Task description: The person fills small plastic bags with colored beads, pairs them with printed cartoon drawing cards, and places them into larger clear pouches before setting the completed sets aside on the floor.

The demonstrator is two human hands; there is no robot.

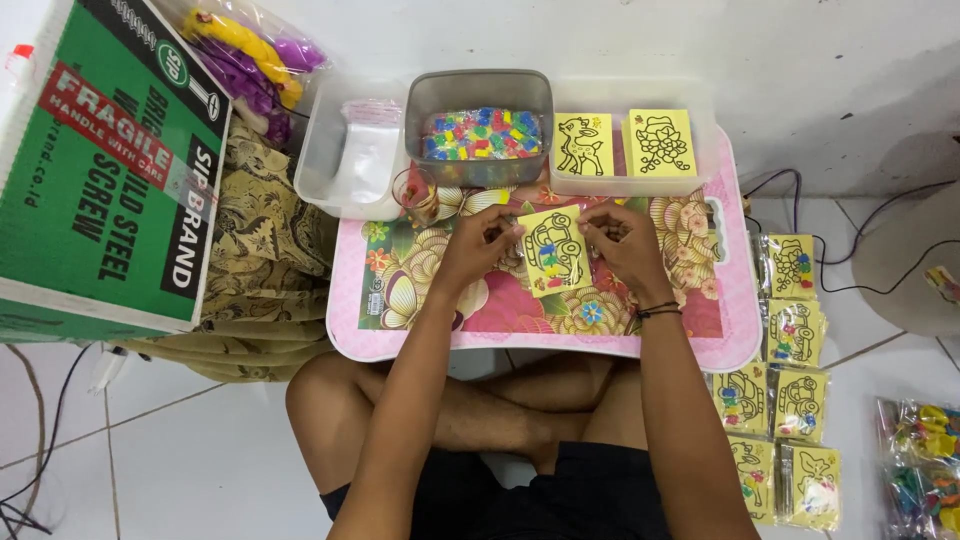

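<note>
Yellow card between both hands' fingertips

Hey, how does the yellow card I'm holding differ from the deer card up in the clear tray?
The held card shows a car outline, already partly coloured; the deer card is plain black line on yellow. The held card sits tilted above the floral table, pinched between the left hand and right hand; the deer card lies flat and square in the clear tray, untouched. Both are small yellow cards with black outline drawings.
</note>
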